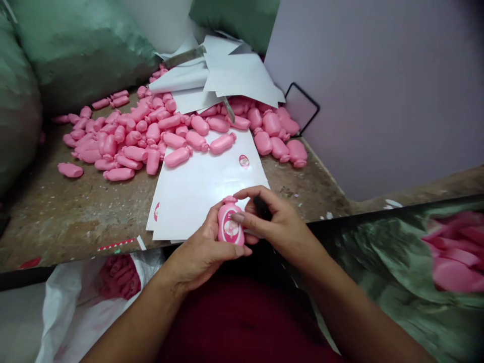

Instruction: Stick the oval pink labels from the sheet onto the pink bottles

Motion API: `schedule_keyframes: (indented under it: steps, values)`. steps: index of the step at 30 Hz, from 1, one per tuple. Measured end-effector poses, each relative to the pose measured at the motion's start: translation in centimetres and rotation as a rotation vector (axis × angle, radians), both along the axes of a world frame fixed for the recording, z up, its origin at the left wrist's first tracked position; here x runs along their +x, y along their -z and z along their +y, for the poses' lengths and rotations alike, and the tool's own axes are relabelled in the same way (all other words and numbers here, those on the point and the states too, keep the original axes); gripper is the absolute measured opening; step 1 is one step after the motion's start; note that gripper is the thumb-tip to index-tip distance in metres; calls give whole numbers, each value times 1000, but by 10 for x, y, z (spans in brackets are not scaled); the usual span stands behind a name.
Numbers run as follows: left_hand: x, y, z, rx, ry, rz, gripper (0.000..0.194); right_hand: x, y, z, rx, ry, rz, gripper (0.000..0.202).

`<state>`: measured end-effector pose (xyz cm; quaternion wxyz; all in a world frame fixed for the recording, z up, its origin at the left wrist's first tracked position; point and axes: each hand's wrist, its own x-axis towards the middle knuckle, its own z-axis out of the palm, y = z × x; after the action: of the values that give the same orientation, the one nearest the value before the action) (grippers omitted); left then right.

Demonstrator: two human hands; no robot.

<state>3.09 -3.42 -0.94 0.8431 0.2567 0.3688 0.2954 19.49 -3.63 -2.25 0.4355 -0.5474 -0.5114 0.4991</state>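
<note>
A small pink bottle [223, 228] stands upright in my left hand [198, 257], whose thumb and fingers close around its lower body. On its front is an oval label [231, 228] with a dark pink rim. My right hand [278, 219] is at the bottle's right side, its thumb pressed on the label and its index finger bent near the cap. The other right fingers are partly hidden behind the bottle. Just beyond the hands lies a stack of white sticker sheets [196, 196], with one oval sticker [244, 162] near the right edge.
Many pink bottles [117, 136] lie heaped across the worn table [38, 212]. Loose white sheets [242, 73] cover part of the heap. Green sacks [94, 45] stand at the back left. A white sack [68, 307] and a green sack [378, 262] with pink items flank me below.
</note>
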Motion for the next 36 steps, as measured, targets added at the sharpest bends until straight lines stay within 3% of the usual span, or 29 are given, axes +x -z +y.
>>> schedule_keyframes:
  steps: [4,6,9,13,15,17,20,23,26,31,36]
  values:
    - [-5,3,0,-26,27,-6,71,-2,1,7,2,19,26,22]
    - [-27,3,-1,33,40,45,58,-2,1,8,17,43,-15,23]
    - [-96,-5,-10,248,151,357,51,7,3,7,16,102,-110,27]
    - [-205,-26,-39,420,374,1054,57,23,11,10,-23,179,-225,36]
    - [-229,-32,-40,475,311,1338,59,26,13,11,-17,188,-233,40]
    - [-224,-34,-21,609,162,1510,55,25,13,12,4,182,-229,43]
    - [-179,-28,42,893,20,1696,41,20,14,9,3,177,-194,54]
    - [-131,-11,111,949,-9,1787,34,21,20,2,-75,218,-125,58]
    - [-107,6,153,939,-3,1882,40,27,24,-5,-59,247,-144,45]
    - [-107,18,168,907,55,1985,42,37,22,2,126,183,-282,27]
    - [-106,6,155,924,77,2012,46,46,26,34,317,142,-563,21]
